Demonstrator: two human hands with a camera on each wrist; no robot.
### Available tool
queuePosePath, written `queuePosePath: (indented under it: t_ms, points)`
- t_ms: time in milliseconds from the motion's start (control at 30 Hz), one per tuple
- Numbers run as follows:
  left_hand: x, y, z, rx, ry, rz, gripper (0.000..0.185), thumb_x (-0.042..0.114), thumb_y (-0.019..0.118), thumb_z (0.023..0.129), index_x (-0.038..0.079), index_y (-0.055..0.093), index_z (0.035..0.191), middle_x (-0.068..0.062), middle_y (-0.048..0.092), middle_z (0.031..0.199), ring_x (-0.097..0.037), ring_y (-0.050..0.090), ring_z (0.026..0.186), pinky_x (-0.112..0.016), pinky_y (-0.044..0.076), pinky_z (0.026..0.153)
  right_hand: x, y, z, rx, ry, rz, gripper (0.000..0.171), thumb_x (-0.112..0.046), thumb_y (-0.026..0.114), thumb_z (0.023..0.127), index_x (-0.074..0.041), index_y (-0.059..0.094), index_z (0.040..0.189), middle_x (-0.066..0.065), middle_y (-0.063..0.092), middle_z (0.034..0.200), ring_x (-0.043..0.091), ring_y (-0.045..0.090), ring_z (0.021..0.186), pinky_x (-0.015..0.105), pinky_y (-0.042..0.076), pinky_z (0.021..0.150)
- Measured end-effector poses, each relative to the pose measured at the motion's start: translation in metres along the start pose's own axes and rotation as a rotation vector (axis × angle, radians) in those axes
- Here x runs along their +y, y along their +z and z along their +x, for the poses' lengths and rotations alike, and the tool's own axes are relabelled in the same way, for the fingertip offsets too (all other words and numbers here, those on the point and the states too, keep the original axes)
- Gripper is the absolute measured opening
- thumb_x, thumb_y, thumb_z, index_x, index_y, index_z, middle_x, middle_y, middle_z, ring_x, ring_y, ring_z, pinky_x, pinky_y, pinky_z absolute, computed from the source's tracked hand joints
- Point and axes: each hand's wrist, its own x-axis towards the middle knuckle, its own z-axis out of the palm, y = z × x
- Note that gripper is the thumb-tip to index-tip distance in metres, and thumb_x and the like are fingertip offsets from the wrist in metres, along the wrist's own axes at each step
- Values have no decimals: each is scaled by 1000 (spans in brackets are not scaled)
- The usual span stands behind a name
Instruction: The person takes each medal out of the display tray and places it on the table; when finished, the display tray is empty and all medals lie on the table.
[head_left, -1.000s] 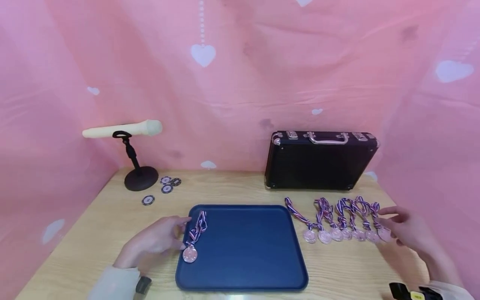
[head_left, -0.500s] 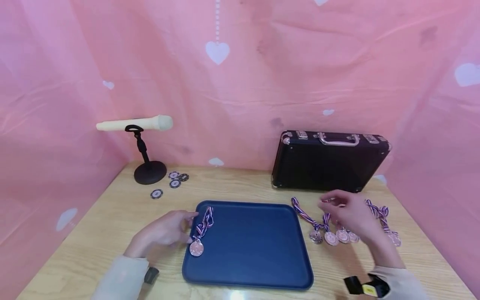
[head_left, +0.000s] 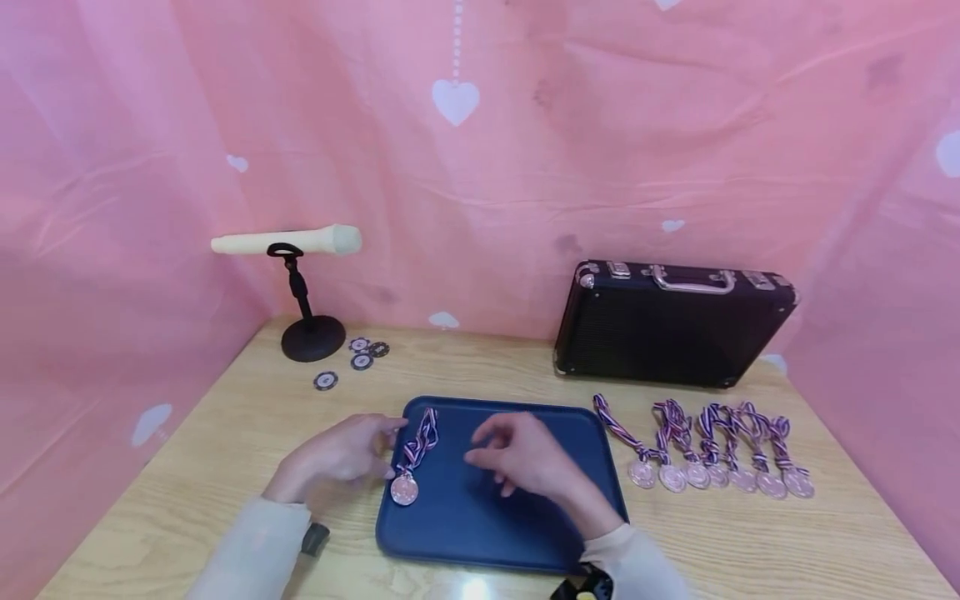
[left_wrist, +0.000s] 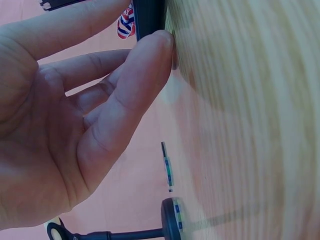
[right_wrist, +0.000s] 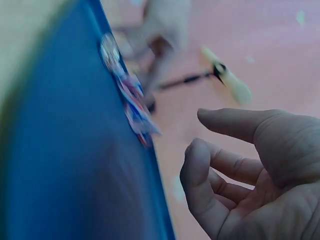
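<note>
A dark blue tray [head_left: 450, 525] lies on the wooden table. Along its left side rests a medal [head_left: 404, 490] on a red, white and blue ribbon, disc toward the front. My left hand [head_left: 341, 454] is at the tray's left edge, thumb and fingers spread beside the medal. The left wrist view shows that thumb [left_wrist: 145, 75] right at the tray's rim. Over the middle of the tray is my right hand [head_left: 521, 457], fingers loosely bent. Nothing shows between its thumb and fingertips in the right wrist view.
Several medals [head_left: 697, 476] with bunched ribbons lie in a row right of the tray. Behind them stands a black case [head_left: 675, 333]. At the back left are a white microphone [head_left: 315, 240] on a black stand [head_left: 313, 337] and several poker chips [head_left: 362, 361].
My right hand has swept left from the far end of the medal row to over the tray. The left hand stays at the tray's edge. The head view has shifted slightly.
</note>
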Motion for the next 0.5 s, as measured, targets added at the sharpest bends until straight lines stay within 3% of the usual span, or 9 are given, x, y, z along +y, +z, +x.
queuePosePath:
  t_ms: [200, 500]
  points:
    - [1, -3, 1, -5, 2, 8, 74, -2, 82, 86, 11, 55, 154, -6, 65, 117, -19, 58, 53, -31, 51, 52, -11, 45, 11, -88, 28, 50, 27, -17, 88, 85, -1, 74, 101, 10, 65, 64, 11, 60, 43, 36, 58, 45]
    - [-1, -3, 0, -20, 10, -37, 76, -5, 83, 84, 9, 56, 153, -6, 65, 115, -19, 57, 54, -31, 50, 49, -16, 83, 17, -74, 72, -92, 32, -25, 92, 81, -10, 65, 81, 6, 62, 56, 10, 56, 37, 33, 54, 40]
